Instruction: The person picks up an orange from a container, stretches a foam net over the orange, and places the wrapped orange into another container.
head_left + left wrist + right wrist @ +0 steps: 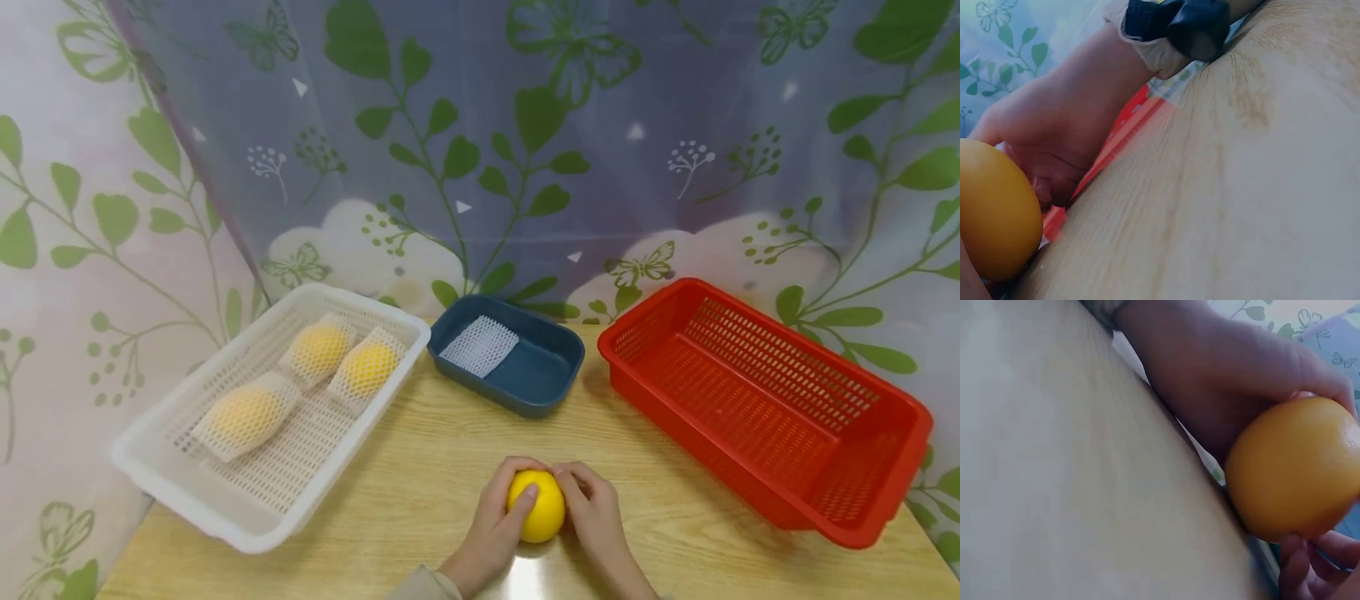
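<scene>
A round yellow fruit (537,510), smooth-skinned like an orange and without a net, is held low over the table near its front edge. My left hand (497,525) grips it from the left, thumb across its near face and fingers around the far side. On the other side, my right hand (597,518) holds it with curled fingers, their tips right at the peel. The right wrist view shows these right fingertips (1297,569) against the fruit's lower side. In the left wrist view, the lower fingers of the right hand (1060,137) are folded in beside the fruit.
At left, a white basket (168,492) holds three yellow fruits in white foam nets. A dark blue tray (532,375) with a flat white foam net (482,345) stands at the back middle. The red basket (720,458) is on the right, and a patterned curtain (480,150) hangs behind.
</scene>
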`<state>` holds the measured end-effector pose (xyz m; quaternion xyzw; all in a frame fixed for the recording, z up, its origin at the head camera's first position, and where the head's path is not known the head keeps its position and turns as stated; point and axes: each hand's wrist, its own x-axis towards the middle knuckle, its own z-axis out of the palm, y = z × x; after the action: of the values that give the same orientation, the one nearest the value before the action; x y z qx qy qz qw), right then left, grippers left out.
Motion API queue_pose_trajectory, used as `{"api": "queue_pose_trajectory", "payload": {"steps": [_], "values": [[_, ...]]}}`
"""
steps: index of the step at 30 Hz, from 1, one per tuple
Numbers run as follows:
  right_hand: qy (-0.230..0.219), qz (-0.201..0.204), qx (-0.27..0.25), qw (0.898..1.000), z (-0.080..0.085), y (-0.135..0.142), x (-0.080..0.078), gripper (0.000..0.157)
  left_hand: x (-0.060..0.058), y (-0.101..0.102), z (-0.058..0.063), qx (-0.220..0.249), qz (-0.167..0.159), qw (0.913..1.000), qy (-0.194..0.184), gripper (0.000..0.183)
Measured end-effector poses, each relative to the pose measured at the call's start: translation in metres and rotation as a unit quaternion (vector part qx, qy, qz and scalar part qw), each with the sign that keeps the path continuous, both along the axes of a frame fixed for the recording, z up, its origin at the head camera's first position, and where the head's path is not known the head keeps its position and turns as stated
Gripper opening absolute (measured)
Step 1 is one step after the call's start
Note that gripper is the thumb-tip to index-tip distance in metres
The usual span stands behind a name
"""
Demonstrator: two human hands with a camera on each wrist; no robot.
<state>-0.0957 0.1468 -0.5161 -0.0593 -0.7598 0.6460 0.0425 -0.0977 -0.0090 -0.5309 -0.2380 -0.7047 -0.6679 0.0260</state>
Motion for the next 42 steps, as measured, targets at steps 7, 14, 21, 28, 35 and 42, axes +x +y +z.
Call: {"api": "queue_pose_trajectory", "payload": {"steps": [7,14,21,28,35,42], "values": [[0.084,0.05,0.019,0.995,0.019,0.009,-0.025,0.012,0.001,0.001,0.0,-0.006,-0.002,0.9997,-0.022,0.039],[0.163,0.191,0.112,0.961,0.065,0.011,-0.065,0.011,-0.002,0.003,-0.003,-0.024,0.016,0.9995,0.013,0.061],[0.203,0.242,0.182,0.931,0.094,0.0,-0.112,0.008,-0.004,0.003,-0.004,-0.02,0.004,0.9997,0.016,0.061],[0.181,0.256,0.225,0.923,0.1,-0.015,-0.158,0.011,-0.002,0.004,-0.003,-0.019,0.015,0.9994,0.025,0.059],[0.135,0.29,0.303,0.898,0.089,-0.028,-0.19,0.027,-0.001,0.004,-0.001,-0.016,0.02,0.9995,0.021,0.06],[0.069,0.315,0.38,0.867,0.074,-0.035,-0.205,0.055,-0.002,0.003,-0.001,-0.017,0.007,0.9997,0.012,0.062]]}}
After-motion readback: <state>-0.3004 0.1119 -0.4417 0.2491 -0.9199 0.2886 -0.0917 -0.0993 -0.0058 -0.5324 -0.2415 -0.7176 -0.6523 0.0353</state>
